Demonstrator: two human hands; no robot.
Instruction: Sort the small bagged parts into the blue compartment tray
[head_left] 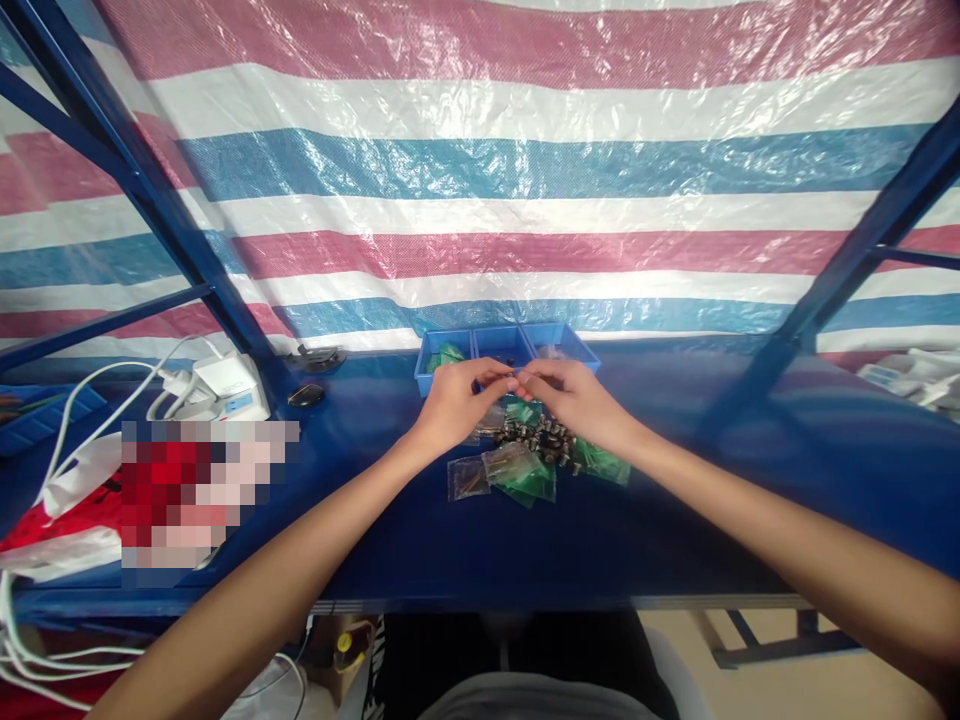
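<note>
- Evidently, close work is being done above the smooth blue worktop [450,560], where the bare left hand [456,402] and the bare right hand [579,402] are brought together.
- The fingers [491,367] of both hands are curled inward, and their tips are met in the middle; whether a tiny piece is pinched there cannot be told at this size.
- Just below the hands, a loose heap of small, dark, shiny, metal-looking pieces [551,440] is spread on the worktop, with flat clear plastic bags [469,478] and flat green plastic bags [606,462] laid around it.
- Behind the hands, a shallow blue plastic tray with three compartments [429,384] is placed; something green is seen in its left compartment.
- For pieces this small, a light fingertip grip is judged best, as a hard squeeze could make one spring away.
- The wrists are best steadied and the hands held low, so that any dropped piece is caught by the heap.
- The thin bags should be left undisturbed by the forearms, since they could easily be slid over the pieces.
</note>
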